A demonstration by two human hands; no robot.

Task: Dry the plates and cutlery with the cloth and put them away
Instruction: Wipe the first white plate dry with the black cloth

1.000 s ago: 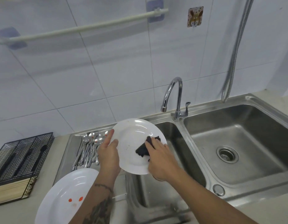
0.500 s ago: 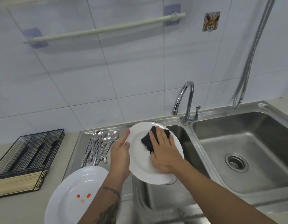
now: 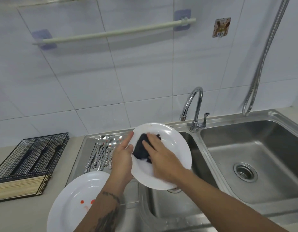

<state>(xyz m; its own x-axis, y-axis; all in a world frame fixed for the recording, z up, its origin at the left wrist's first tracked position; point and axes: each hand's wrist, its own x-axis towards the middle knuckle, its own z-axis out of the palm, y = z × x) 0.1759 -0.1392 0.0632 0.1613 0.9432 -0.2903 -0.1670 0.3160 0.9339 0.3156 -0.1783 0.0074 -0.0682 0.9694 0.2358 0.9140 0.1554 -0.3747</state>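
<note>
Plate (image 3: 168, 164), white, tilted over the small sink basin (image 3: 190, 206), left hand (image 3: 122, 160) gripping its left rim with thumb curled onto the face, right hand (image 3: 161, 158) pressing a dark cloth (image 3: 141, 149) flat-fingered against the plate's centre. Just left of the grip a bunch of spoons (image 3: 103, 151) lies on the drainboard, below it a second white plate (image 3: 73, 203) with red spots. Further left a black wire caddy (image 3: 27, 161) holds dark-handled utensils and pale chopsticks; large basin (image 3: 262, 156) off right.

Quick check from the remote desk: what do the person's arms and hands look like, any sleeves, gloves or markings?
Both forearms are bare: no sleeves or gloves. The left hand has dark tattoos on its forearm, including a band near the wrist. The right hand shows no markings.
</note>
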